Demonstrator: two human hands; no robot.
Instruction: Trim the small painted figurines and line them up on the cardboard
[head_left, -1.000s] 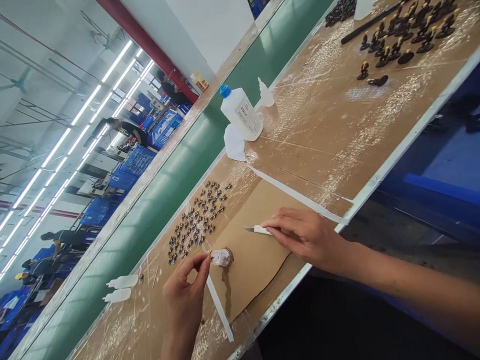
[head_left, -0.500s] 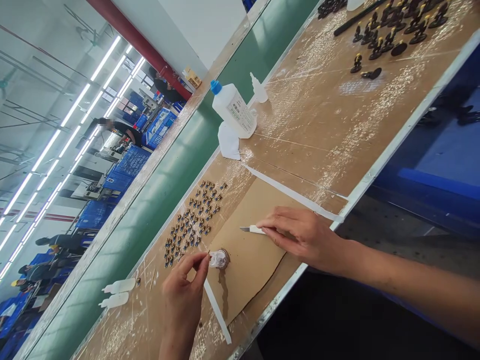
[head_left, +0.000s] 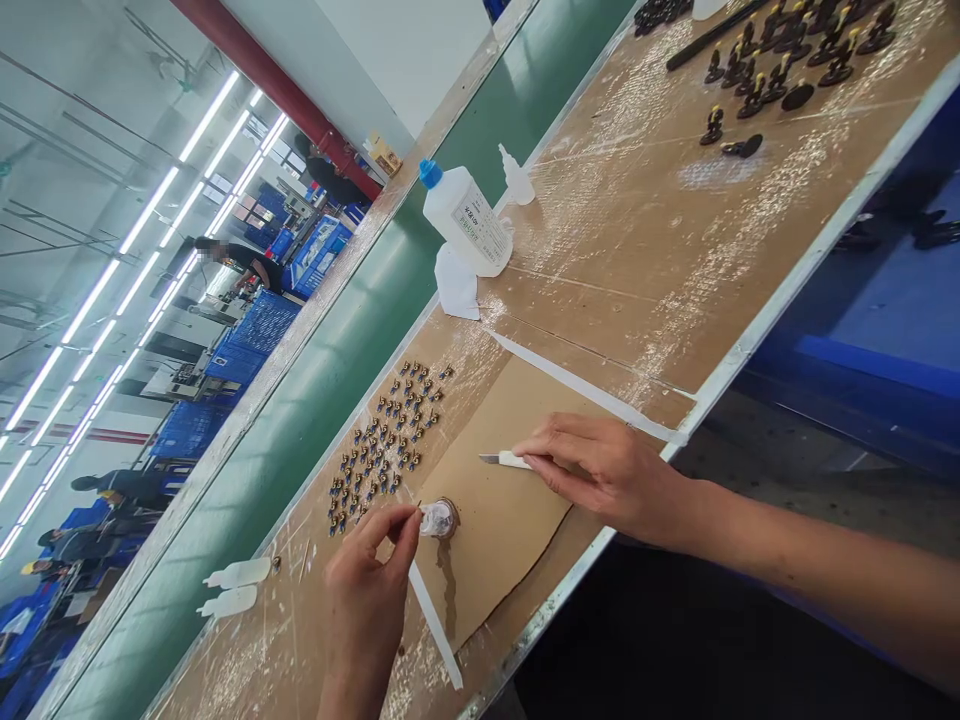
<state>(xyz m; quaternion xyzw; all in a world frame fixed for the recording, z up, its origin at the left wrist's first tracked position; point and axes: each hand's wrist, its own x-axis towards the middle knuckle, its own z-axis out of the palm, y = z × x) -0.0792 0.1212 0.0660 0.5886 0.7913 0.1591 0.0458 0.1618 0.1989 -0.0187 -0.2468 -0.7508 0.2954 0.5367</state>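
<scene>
Knife (head_left: 507,459): over the card (head_left: 499,540), long axis nearly level across the view, blade tip pointing left
Right hand (head_left: 611,470): thumb and fingers pinching the handle
Left hand (head_left: 371,560): thumb and index tips pressed together; cannot tell whether a tiny piece sits between
Cup (head_left: 437,519): just beside those tips, near the card's left edge
Small parts (head_left: 386,440): scattered beyond the left hand
Bottle (head_left: 471,222): farther back, blue-capped

My left hand (head_left: 367,580): bare fingers, bare wrist (head_left: 351,680). My right hand (head_left: 607,470): bare too, forearm (head_left: 810,565) uncovered to frame edge. Fingernails too small to make out.
</scene>
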